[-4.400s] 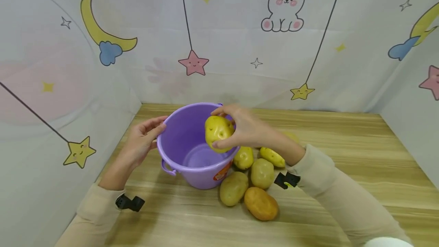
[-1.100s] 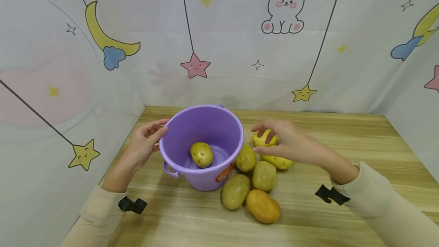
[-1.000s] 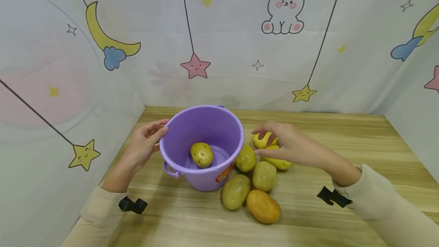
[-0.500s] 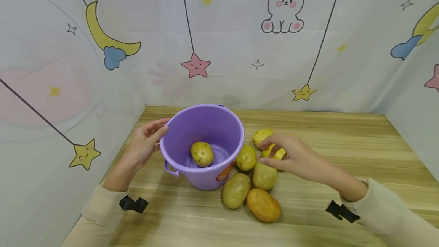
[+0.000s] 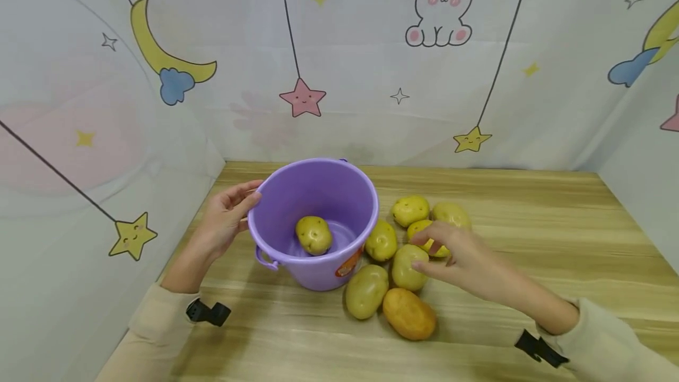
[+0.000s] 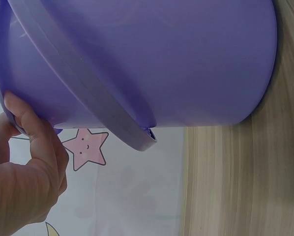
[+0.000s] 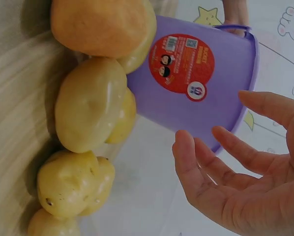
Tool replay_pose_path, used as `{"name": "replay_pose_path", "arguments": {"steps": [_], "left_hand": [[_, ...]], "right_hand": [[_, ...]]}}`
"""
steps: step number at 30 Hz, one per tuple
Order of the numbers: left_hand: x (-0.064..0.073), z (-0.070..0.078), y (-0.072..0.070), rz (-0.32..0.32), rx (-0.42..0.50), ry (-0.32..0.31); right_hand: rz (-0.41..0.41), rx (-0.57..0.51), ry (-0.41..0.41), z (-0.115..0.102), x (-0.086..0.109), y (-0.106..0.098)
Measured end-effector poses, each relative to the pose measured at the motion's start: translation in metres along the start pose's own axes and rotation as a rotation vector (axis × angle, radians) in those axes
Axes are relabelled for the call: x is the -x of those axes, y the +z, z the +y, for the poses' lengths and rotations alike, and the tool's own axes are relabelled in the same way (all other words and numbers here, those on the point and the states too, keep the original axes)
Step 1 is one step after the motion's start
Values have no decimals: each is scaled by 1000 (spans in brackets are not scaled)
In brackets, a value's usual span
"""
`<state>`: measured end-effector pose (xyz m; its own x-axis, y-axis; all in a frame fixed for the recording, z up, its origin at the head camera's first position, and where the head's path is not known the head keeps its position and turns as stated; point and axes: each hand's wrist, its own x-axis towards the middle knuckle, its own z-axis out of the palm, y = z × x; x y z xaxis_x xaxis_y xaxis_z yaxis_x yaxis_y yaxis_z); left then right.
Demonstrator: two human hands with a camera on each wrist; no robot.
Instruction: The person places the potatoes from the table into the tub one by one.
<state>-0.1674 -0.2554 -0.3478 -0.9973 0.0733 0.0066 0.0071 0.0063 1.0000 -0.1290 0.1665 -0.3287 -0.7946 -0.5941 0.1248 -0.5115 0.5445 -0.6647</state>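
Observation:
At the left side of the purple bucket [image 5: 313, 276], my left hand [image 5: 225, 220] holds the rim, thumb on the near edge and fingers behind; the left wrist view shows this hand [image 6: 31, 167] at the rim too. Inside the bucket lies one yellow potato [image 5: 313, 235]. My right hand [image 5: 467, 258] hovers over the potatoes on the right, fingers loosely bent and holding nothing. Its thumb overlaps a pale round potato [image 5: 407, 273] in the head view. In the right wrist view, the palm and spread fingers of this hand [image 7: 245, 182] show bare.
Several more potatoes lie right of the bucket: an orange-brown one [image 5: 409, 313], a greenish one [image 5: 367, 292], and yellow ones [image 5: 411, 211] further back. The bucket's handle [image 6: 83, 78] hangs down its side. A patterned white curtain [image 5: 350, 63] encloses the wooden table [image 5: 541, 229].
The right hand first held a potato over the bucket; that potato now lies inside. Since then the right hand has moved right and nearer, over the pale potato. The left hand stays at the rim.

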Motion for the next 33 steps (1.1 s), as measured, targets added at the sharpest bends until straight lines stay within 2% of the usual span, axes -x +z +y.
{"name": "replay_pose_path", "arguments": {"steps": [5,11,15,25,29,33], "left_hand": [[1,1,-1,1,3,3],[1,1,-3,3,14,8],[2,1,-3,3,23,8],[1,0,-4,5,28,6],[0,-1,-2,6,25,11],[-1,-2,-1,5,15,9]], "right_hand": [[-26,19,-7,3,6,11],[-77,-8,10,7,9,24],[-93,5,-15,10,12,32],[-149,141,-72,13,13,47],[-125,192,-131,14,16,53],[-126,214,-128,15,18,56]]}}
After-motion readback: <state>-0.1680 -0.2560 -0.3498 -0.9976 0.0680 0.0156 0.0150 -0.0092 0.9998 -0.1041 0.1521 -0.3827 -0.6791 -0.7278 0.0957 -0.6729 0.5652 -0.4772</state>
